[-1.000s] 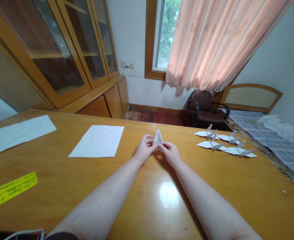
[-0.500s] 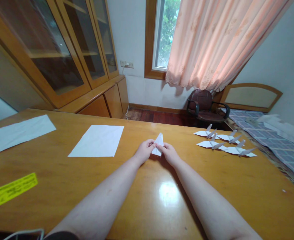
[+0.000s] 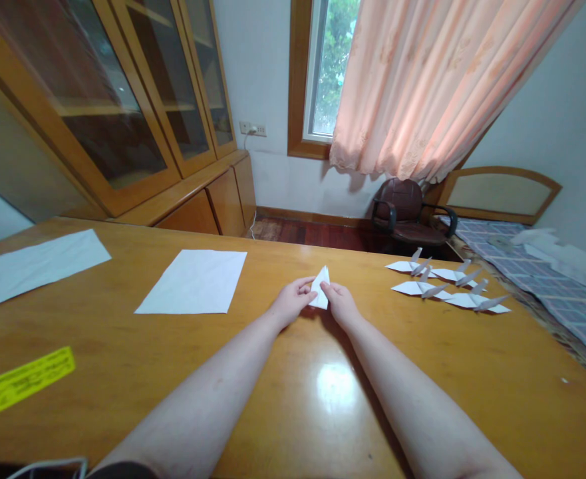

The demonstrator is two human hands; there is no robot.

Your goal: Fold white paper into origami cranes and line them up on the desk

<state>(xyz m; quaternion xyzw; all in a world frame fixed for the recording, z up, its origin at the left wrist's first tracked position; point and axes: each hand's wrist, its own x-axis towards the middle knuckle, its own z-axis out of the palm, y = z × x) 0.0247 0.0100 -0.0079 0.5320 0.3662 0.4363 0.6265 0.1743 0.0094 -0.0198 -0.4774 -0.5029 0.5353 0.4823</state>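
Currently, the left hand point(image 3: 291, 301) and right hand point(image 3: 339, 305) pinch a folded white paper shape point(image 3: 319, 289) between them, clamped from either side.

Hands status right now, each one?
Left hand: closed, pinching the folded white paper from its left side.
Right hand: closed, pinching the same paper from its right side.

On the surface point(image 3: 123, 346), two sheets point(image 3: 191, 282) lie left of the folded paper point(image 3: 320, 289), with a strip point(image 3: 20, 384) nearer at far left and four cranes point(image 3: 447, 286) to the right. Beyond the surface stand a cabinet point(image 3: 123, 100) and a chair point(image 3: 402, 213), with a bed point(image 3: 572, 313) to the right.
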